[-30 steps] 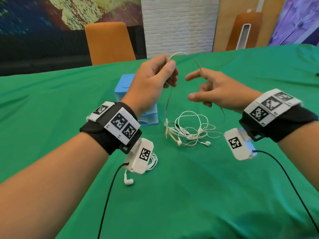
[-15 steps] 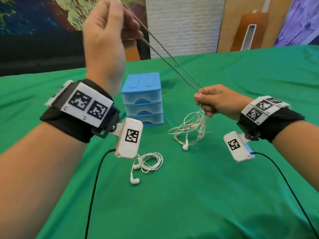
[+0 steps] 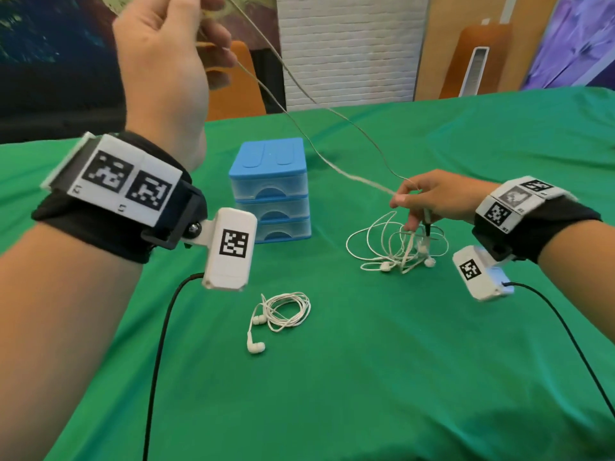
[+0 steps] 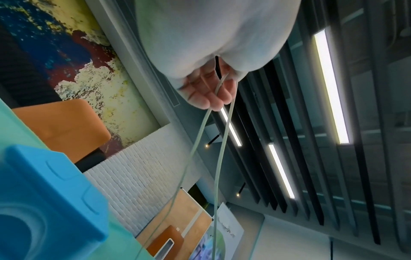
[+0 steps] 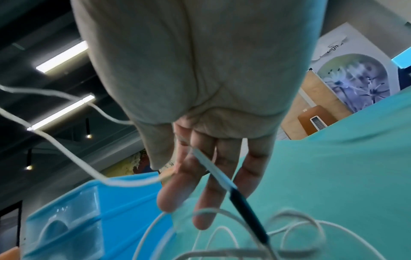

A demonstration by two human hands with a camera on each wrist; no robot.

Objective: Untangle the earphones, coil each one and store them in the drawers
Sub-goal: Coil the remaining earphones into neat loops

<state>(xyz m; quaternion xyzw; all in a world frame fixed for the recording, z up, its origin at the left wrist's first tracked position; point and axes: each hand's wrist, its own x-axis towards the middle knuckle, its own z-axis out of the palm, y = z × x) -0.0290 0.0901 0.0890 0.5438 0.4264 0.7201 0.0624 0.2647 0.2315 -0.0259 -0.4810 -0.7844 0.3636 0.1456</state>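
Note:
My left hand (image 3: 186, 44) is raised high at the upper left and grips two strands of a beige earphone cable (image 3: 299, 134); the left wrist view shows its fingers (image 4: 209, 91) curled round the strands (image 4: 219, 140). The cable slopes down to my right hand (image 3: 404, 201), which pinches it just above the tangle of white earphones (image 3: 396, 244) on the green cloth. The cable's dark-tipped plug (image 5: 222, 177) hangs between my right fingers (image 5: 209, 202). A coiled white earphone (image 3: 283, 311) lies nearer to me. The blue drawer unit (image 3: 269, 191) stands shut behind it.
Green cloth (image 3: 366, 377) covers the whole table. An orange chair (image 3: 236, 84) stands behind the far edge. Black leads from both wrist cameras (image 3: 156, 361) trail across the cloth towards me.
My right hand has dropped lower and to the right, and the white tangle it had lifted now rests on the cloth. The beige cable sags more. My left hand stays raised.

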